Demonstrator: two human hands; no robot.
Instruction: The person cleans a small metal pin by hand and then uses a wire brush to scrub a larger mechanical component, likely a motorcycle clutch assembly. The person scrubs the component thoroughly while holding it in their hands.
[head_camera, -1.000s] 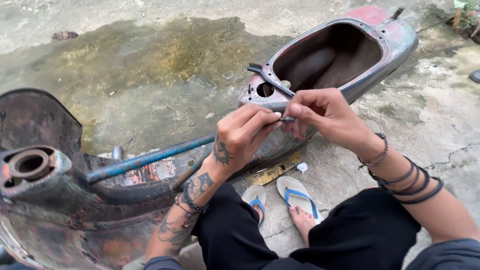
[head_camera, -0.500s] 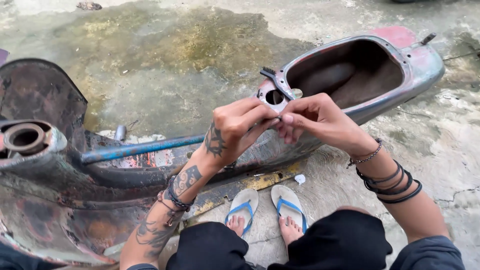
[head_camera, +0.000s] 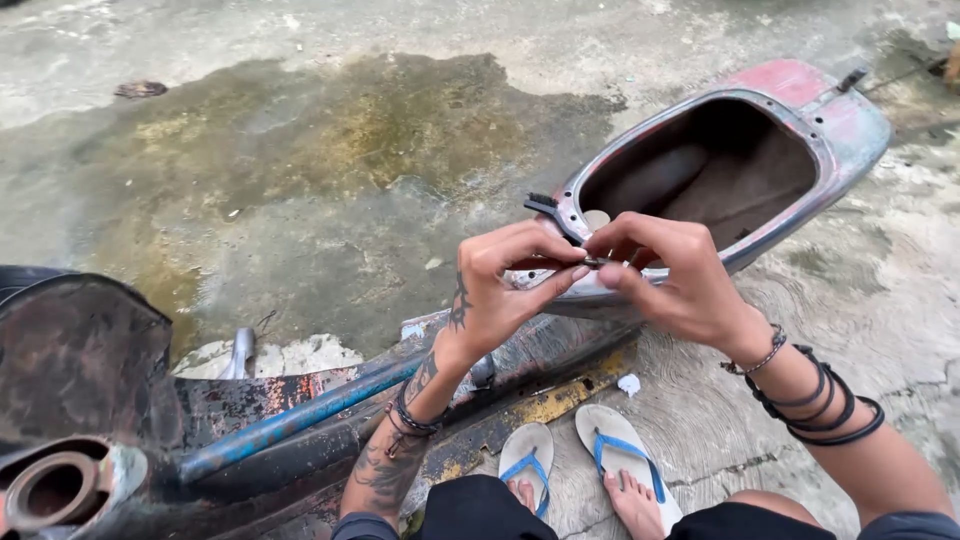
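2 hands (head_camera: 600, 275) over wet stained concrete (head_camera: 330, 170)

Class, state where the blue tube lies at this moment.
In the head view, the blue tube lies lower left along the rusty scooter frame, below the left hand.

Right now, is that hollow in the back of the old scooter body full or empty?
Empty, as far as it shows. The open cavity of the scooter body shows only bare, rusty inner walls; its near end is hidden behind the hands.
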